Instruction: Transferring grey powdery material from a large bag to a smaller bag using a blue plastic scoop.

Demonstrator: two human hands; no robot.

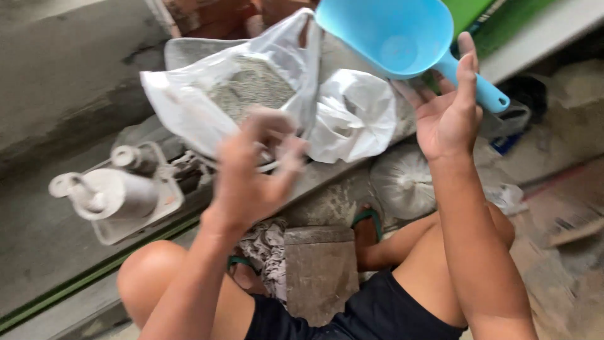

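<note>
My right hand (448, 107) is raised at the upper right, gripping the handle of a light blue plastic scoop (390, 34) whose empty bowl faces me. My left hand (255, 170) is blurred in the middle, fingers curled at the lower edge of a clear plastic bag (207, 94). The bag lies open and holds grey granular powder (248, 85). A crumpled white bag (355, 113) lies just right of it, between my two hands.
A dusty white tray with cylindrical pieces (116, 192) sits at the left. A grey stone block (321, 267) stands between my knees, beside a rag (270, 249). A tied white sack (402, 179) rests below my right hand. A grey wall fills the upper left.
</note>
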